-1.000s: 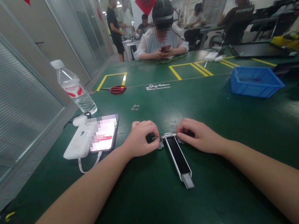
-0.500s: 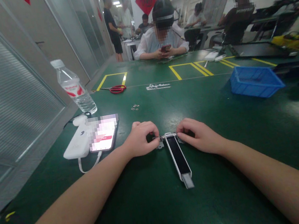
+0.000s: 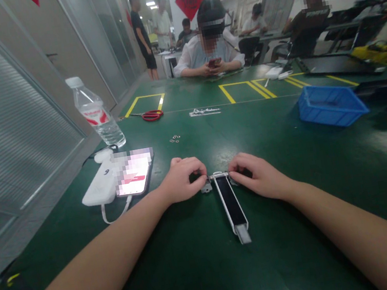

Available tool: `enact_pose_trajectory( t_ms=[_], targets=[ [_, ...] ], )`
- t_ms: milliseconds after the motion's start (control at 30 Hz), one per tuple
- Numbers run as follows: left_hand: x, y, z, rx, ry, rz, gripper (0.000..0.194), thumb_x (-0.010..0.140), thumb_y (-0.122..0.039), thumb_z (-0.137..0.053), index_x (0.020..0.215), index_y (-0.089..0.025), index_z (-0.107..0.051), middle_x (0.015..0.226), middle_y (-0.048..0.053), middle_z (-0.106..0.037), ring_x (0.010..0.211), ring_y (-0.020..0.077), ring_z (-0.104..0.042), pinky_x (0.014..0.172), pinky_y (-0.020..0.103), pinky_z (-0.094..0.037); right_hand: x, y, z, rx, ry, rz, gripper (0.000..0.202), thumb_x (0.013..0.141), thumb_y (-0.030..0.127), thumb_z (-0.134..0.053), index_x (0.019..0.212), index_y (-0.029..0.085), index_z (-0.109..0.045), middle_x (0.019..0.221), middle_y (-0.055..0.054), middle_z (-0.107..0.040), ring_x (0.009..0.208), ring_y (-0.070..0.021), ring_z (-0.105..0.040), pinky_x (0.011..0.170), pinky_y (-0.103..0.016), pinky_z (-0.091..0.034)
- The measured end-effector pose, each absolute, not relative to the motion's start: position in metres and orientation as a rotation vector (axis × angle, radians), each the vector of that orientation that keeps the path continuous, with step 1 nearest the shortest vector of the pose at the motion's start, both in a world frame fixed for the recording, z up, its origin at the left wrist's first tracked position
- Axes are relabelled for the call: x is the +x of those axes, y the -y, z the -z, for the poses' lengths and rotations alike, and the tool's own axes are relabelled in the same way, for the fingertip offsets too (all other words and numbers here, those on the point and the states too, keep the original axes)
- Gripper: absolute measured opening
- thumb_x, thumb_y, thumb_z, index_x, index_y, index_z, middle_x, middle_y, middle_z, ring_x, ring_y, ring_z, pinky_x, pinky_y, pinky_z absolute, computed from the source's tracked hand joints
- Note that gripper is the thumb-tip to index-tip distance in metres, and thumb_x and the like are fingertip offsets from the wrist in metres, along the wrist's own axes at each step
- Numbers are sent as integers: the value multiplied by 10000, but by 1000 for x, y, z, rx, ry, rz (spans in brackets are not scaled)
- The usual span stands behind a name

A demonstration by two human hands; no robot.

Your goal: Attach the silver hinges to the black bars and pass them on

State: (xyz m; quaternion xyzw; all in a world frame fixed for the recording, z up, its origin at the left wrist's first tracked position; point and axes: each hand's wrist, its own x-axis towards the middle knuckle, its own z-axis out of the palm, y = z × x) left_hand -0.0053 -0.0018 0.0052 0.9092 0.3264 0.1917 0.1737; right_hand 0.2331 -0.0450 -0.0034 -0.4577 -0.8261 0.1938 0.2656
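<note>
In the head view a long, narrow device (image 3: 231, 203) lies on the green table, with a black face, a white frame and a grey metal tab at its near end. A thin metal rod crosses its far end, with a small metal bracket (image 3: 206, 188) on the left. My left hand (image 3: 186, 178) is closed, thumb and forefinger pinched at the left end of this crosspiece. At the opposite end my right hand (image 3: 254, 174) pinches likewise, with part of another metal plate showing under its fingertips. The exact contact of the fingertips is hidden.
A power bank (image 3: 98, 183) and a phone (image 3: 134, 172), joined by a white cable, lie left, near a water bottle (image 3: 97, 114). Beyond are small metal rings (image 3: 175, 139), red-handled scissors (image 3: 152, 115), white strips (image 3: 205, 112) and a blue bin (image 3: 331, 107). A person (image 3: 209, 58) sits opposite.
My left thumb and fingertips have shifted very slightly right at the crosspiece. My right hand and the device look unmoved. In the background, a standing person has turned and lowered an arm.
</note>
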Motion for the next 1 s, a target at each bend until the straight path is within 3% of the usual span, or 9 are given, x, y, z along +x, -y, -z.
enact_pose_trajectory(
  t_ms=[367,767,1000],
  targets=[
    [-6,0,-5,2582,-918,-536,162,856,-251,-469,769,-177,-584,845,-5,-659,858,174,-593,835,362,-275,233,45,4,-1227,2225,-522,111,898,226,-501,842,190,-591,823,-46,-577,756,-168,-521,702,-325,-422],
    [-6,2,-6,2593,-886,-521,71,764,-235,-541,783,-185,-588,849,-11,-666,876,180,-591,852,358,-274,233,45,4,-1216,2232,-503,93,894,214,-503,845,197,-580,817,-44,-579,752,-169,-525,701,-324,-428],
    [-7,-3,-6,2447,-854,-601,165,795,-229,-465,765,-178,-618,814,13,-639,819,173,-590,846,347,-382,234,45,4,-1222,2231,-518,101,896,218,-497,838,196,-577,815,-45,-571,754,-169,-524,694,-321,-426]
  ],
)
